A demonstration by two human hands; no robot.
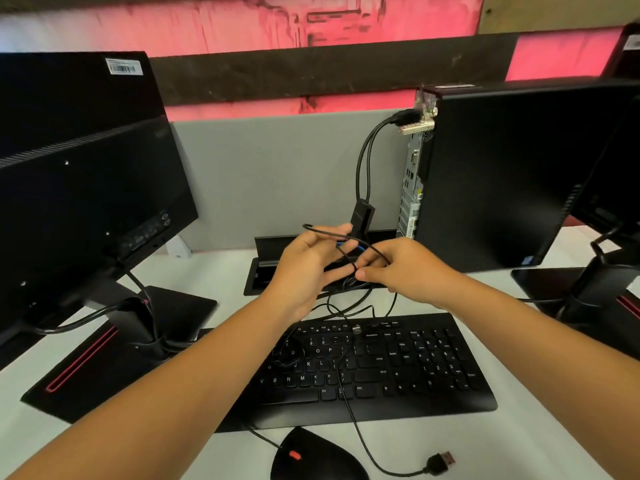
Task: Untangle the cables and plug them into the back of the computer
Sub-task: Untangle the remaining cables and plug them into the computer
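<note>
Both my hands are raised above the keyboard, working a tangle of thin black cables. My left hand holds a loop of cable between thumb and fingers. My right hand pinches a strand at the knot. A loose USB plug lies on the desk at the front right, its cable running up across the keyboard. The black computer tower stands at the right with its rear port panel facing left. A thick black cable is plugged near its top.
A black monitor on its stand fills the left side. A second monitor stand is at the far right. A black mouse sits at the front edge. A cable tray opening lies behind the hands, before a grey partition.
</note>
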